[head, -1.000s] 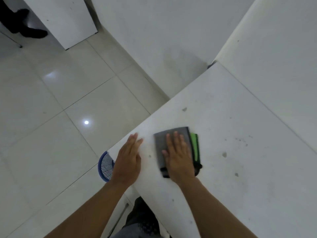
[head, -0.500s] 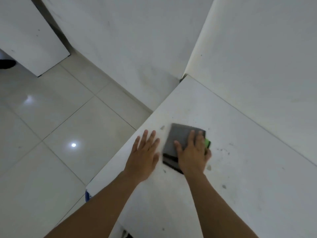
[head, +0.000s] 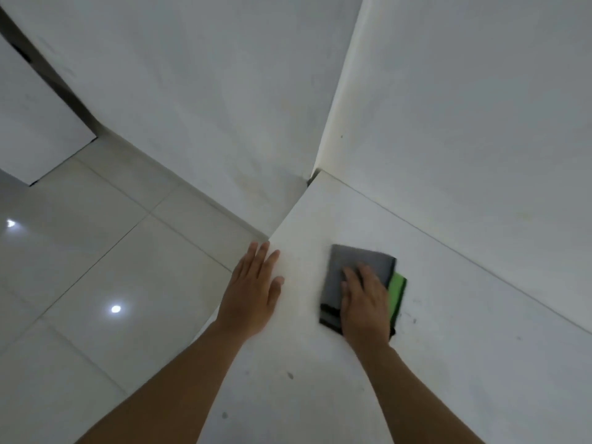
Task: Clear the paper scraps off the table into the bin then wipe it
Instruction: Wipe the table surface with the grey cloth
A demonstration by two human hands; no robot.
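- While the right hand (head: 363, 302) pressed flat, fingers straight, on the folded grey-and-green cloth (head: 358, 270), that cloth lay on the white worktop (head: 448, 347) near its far corner.
- The left hand (head: 253, 290) rested released, fingers straight, at the worktop's left edge.
- Since a second earlier, both hands and the cloth had slid toward the wall corner; the blue bin had left view.
- No writing was legible.

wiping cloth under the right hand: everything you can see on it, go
The cloth is a folded rectangular pad, grey on top, with a bright green layer showing along its right edge and dark edges at the near-left side. It looks like soft microfibre. It lies flat on the white table, near the far corner. The right hand presses on it, fingers extended, covering its near-right part.
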